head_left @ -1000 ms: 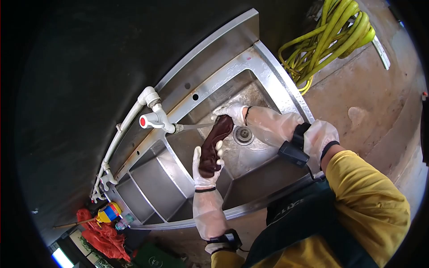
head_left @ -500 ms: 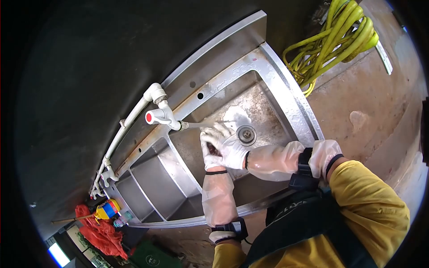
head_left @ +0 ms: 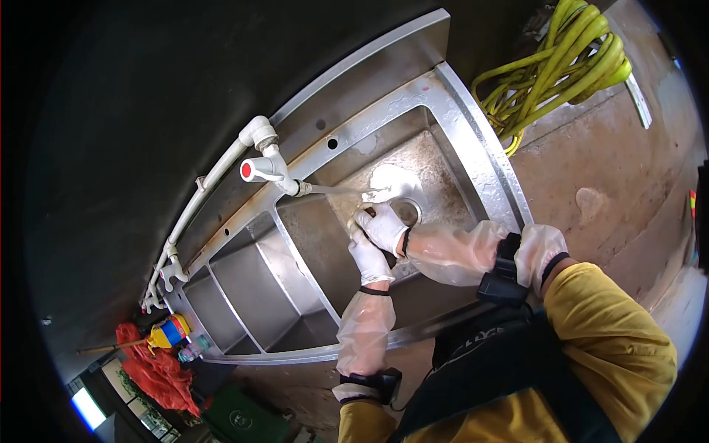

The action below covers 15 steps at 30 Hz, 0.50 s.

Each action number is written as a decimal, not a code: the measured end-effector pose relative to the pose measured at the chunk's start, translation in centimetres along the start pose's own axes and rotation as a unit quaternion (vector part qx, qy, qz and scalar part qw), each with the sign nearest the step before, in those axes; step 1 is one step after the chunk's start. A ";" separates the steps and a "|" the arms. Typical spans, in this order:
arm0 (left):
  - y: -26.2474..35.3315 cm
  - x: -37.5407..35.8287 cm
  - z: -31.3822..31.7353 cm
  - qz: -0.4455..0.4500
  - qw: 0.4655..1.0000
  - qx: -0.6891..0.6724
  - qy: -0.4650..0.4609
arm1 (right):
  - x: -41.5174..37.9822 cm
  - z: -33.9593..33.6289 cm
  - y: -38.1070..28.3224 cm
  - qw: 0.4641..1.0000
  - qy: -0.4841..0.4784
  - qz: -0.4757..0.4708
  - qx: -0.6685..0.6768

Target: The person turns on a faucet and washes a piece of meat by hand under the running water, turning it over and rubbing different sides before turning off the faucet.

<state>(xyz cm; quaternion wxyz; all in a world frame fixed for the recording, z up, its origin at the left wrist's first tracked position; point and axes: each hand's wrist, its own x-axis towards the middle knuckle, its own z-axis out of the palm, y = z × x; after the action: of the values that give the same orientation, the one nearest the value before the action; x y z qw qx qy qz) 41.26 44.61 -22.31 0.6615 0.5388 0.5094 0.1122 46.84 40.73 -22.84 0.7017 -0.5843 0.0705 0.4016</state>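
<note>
Both hands wear white gloves, over the large basin of a steel sink. My left hand is closed, fingers curled up against the right one. My right hand is also closed, beside the drain. A small brownish thing shows at its fingertips, too hidden to name. Water runs from a white tap with a red-marked handle into the basin, just above my fingers.
Smaller basins adjoin on the left. A white pipe runs along the wall. A coiled yellow hose lies at upper right. Red cloth, a yellow container and a green bin are at lower left.
Both hands have moved slightly right and are more curled; my left hand is lower. The dark reddish patch seen between them before is now hidden. The view has shifted slightly.
</note>
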 end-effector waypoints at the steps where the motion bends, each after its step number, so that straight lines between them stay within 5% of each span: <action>1: 0.7 -0.7 0.1 0.006 0.999 0.039 0.003 | 0.7 0.1 0.9 1.000 -0.006 0.021 0.003; 3: 1.5 -1.5 0.2 0.017 0.993 0.116 0.009 | 1.8 0.2 1.1 0.998 -0.018 0.063 0.010; 4: 1.2 -1.3 -0.2 0.016 0.981 0.192 0.014 | 2.2 -0.5 1.2 0.974 -0.085 0.163 0.131; 5: -0.1 -0.7 -1.2 0.086 0.957 0.274 -0.028 | 3.0 -1.2 0.3 0.958 -0.121 0.241 0.102; 7: -1.4 1.4 -3.8 0.071 0.924 0.351 -0.134 | 5.1 -2.3 1.8 0.901 -0.183 0.335 0.207; 9: 2.1 0.0 -3.3 -0.038 0.963 0.183 -0.195 | 6.7 -4.2 0.9 0.967 -0.162 0.192 0.045; 11: 5.2 0.3 -4.3 -0.080 0.975 0.139 -0.152 | 7.6 -6.3 -1.9 0.984 -0.061 0.141 -0.093; 14: 4.6 3.6 -8.0 -0.102 0.985 0.049 -0.127 | 8.3 -7.2 -3.6 0.962 -0.144 0.225 -0.054; 15: 5.0 3.5 -7.4 -0.135 0.987 -0.006 -0.088 | 8.9 -6.8 -2.9 0.974 -0.113 0.133 -0.145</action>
<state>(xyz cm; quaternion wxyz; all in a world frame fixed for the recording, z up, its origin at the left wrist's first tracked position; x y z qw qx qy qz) 38.95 53.44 -19.39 0.7162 0.4685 0.5168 -0.0231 57.18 39.02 -27.73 0.5536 -0.6156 0.0087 0.5608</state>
